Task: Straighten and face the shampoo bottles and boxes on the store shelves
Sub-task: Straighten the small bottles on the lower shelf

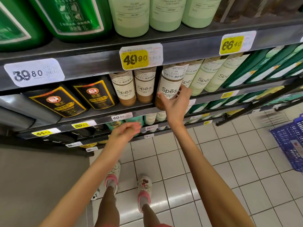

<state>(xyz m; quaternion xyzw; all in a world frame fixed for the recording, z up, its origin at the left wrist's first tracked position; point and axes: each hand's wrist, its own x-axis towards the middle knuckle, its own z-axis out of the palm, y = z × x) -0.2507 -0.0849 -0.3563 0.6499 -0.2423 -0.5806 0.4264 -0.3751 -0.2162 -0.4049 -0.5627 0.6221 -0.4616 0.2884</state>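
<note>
My right hand (176, 102) grips a brown Spes shampoo bottle (170, 81) at the front edge of the middle shelf (134, 111), its white label facing me. It stands forward of two matching brown Spes bottles (131, 87) to its left. Pale green Spes bottles (208, 74) stand to its right. My left hand (126, 131) hangs in front of the lower shelves with loosely curled fingers, holding nothing.
Black and gold bottles (77, 99) fill the shelf's left side, green boxes (265, 66) the right. Large green and pale green bottles (131, 15) stand on the shelf above. A blue shopping basket (290, 141) sits on the tiled floor at right. My feet are below.
</note>
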